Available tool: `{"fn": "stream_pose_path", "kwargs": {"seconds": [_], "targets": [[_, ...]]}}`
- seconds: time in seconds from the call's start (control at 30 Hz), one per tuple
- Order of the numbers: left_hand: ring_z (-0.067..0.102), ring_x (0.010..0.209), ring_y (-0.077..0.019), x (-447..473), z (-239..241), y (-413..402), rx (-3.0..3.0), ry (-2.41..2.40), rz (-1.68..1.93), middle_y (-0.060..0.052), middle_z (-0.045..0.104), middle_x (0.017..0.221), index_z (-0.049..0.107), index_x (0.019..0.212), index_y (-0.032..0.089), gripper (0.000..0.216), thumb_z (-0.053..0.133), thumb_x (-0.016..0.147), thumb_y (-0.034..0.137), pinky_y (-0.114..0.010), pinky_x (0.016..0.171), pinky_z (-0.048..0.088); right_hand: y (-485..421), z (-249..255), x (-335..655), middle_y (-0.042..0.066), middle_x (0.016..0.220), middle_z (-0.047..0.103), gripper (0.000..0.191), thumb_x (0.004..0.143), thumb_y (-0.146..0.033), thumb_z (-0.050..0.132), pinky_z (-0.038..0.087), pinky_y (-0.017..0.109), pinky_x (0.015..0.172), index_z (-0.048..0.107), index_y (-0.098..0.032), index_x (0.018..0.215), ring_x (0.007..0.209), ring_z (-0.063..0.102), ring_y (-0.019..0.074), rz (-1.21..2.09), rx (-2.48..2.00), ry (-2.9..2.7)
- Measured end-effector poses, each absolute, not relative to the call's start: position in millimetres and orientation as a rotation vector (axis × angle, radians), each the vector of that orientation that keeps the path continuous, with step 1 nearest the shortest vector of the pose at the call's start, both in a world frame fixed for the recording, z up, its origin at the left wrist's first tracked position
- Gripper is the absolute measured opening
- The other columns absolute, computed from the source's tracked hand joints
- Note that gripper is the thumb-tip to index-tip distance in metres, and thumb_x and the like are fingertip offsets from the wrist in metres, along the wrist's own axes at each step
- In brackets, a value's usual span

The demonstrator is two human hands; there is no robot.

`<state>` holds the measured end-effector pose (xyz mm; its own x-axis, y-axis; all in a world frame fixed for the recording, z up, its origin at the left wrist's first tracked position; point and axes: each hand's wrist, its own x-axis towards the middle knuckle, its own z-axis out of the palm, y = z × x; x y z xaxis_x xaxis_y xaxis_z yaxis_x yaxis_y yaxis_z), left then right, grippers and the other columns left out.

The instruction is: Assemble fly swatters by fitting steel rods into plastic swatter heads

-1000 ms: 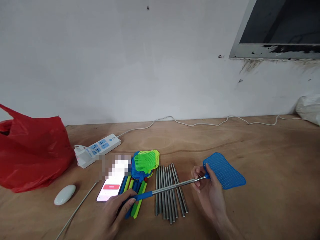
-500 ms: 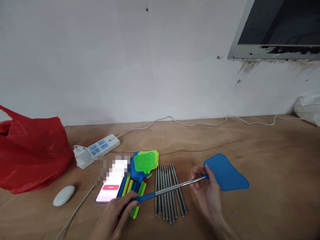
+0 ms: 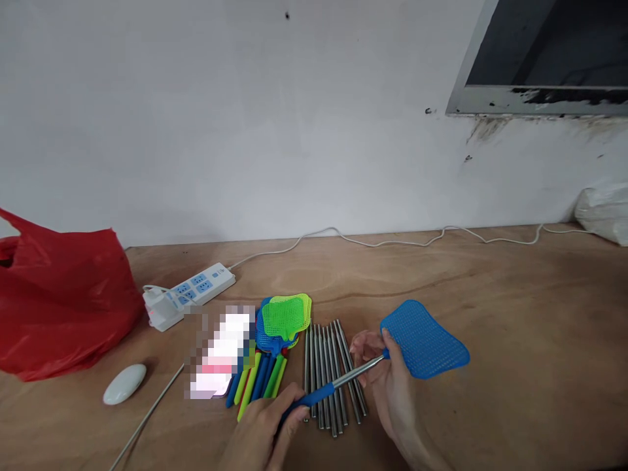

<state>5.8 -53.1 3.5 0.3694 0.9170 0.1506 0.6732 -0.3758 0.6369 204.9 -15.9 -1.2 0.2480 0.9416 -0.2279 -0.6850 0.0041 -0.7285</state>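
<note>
1. The fly swatter with a blue mesh head, silvery metal shaft and blue handle [image 3: 355,375] is held in both hands, slanting across the table [image 3: 520,307], its handle toward the front edge and its head toward the right edge. Whether the head touches the wood cannot be told.
2. The left hand [image 3: 262,425] grips the blue handle, thumb and forefinger closed around it; its other fingers are mostly hidden.
3. The right hand [image 3: 395,392] pinches the swatter's blue neck, thumb lying against the base of the head, the other fingers bent behind the shaft.
4. Beneath the handle and shaft, slim silvery metal rods [image 3: 328,363] lie side by side, their ends pointing to the back and front edges.
5. Just left of these, more swatters with green, yellow and blue mesh heads [image 3: 284,318] lie stacked, their coloured handles [image 3: 260,377] fanned toward the front edge.
6. Beside the handles lies a phone with a lit screen [image 3: 228,353], partly blurred.
7. Toward the left edge are a white power strip with blue sockets [image 3: 199,291], a glossy white oval object [image 3: 125,384] and a red plastic bag [image 3: 73,301].
8. A thin white cord [image 3: 373,245] runs from the strip along the back edge to a whitish plastic bag [image 3: 603,216] near the back right corner.
</note>
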Motion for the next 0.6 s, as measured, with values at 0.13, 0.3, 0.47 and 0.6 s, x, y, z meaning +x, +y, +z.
{"fn": "stream_pose_path", "kwargs": {"seconds": [0.13,0.3,0.47,0.6], "targets": [[0.067,0.067,-0.0208,9,0,-53,2.157,1.403,0.74,0.001,0.07,0.072,0.065,0.093,0.029,0.037,0.034,0.102,0.047,-0.025,0.062,0.047,-17,4,207,0.001,0.058,0.063,0.042,0.063,-0.059,0.079,0.038,0.021,0.041,0.065,-0.02,0.059,0.052,0.052,0.0127,1.326,-0.918,-0.36],[0.067,0.069,-0.0201,4,1,-49,2.148,1.361,0.617,0.002,0.07,0.074,0.063,0.091,0.029,0.032,0.036,0.103,0.04,-0.024,0.064,0.047,-17,5,206,0.0,0.055,0.062,0.046,0.059,-0.063,0.08,0.036,0.02,0.04,0.065,-0.019,0.058,0.05,0.052,0.012,1.336,-0.928,-0.335],[0.066,0.069,-0.0204,6,-1,-51,2.13,1.422,0.671,0.002,0.069,0.072,0.063,0.09,0.029,0.032,0.037,0.102,0.041,-0.026,0.064,0.046,-17,4,205,-0.001,0.055,0.062,0.043,0.06,-0.059,0.08,0.037,0.02,0.04,0.062,-0.02,0.058,0.049,0.053,0.0118,1.313,-0.909,-0.344],[0.066,0.065,-0.0201,12,-9,-54,2.143,1.408,0.78,0.002,0.069,0.07,0.064,0.088,0.029,0.035,0.037,0.102,0.046,-0.025,0.06,0.047,-15,6,209,-0.001,0.053,0.06,0.044,0.06,-0.059,0.081,0.033,0.018,0.034,0.062,-0.02,0.059,0.045,0.052,0.0116,1.316,-0.907,-0.374]]}}
